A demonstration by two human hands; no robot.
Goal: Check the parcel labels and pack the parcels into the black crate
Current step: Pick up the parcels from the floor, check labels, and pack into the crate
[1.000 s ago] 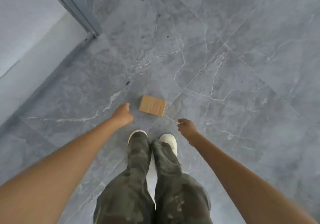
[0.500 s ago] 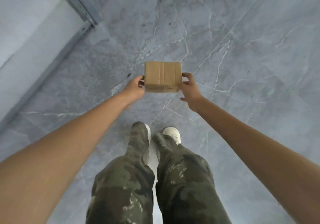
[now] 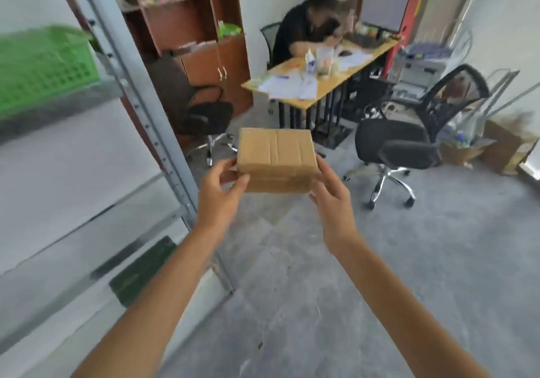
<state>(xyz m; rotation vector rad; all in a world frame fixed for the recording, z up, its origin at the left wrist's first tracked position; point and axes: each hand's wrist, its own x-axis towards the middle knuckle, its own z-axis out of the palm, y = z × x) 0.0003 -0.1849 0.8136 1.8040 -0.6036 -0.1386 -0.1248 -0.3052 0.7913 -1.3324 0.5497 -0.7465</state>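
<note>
A small brown cardboard parcel (image 3: 276, 158) is held up in front of me at chest height, its taped top facing me. My left hand (image 3: 219, 193) grips its left end, thumb on the front edge. My right hand (image 3: 331, 199) holds the right end. No label shows on the faces I can see. The black crate is not in view.
A metal shelving rack (image 3: 140, 105) stands at the left with a green basket (image 3: 43, 70) on it. Ahead are two black office chairs (image 3: 409, 143), a desk (image 3: 318, 85) with papers and a seated person (image 3: 306, 32), and cardboard boxes (image 3: 502, 146) at the right wall.
The parcel lay on the floor a second ago; both hands took hold of it and lifted it. My head has tilted up from the floor to the room.
</note>
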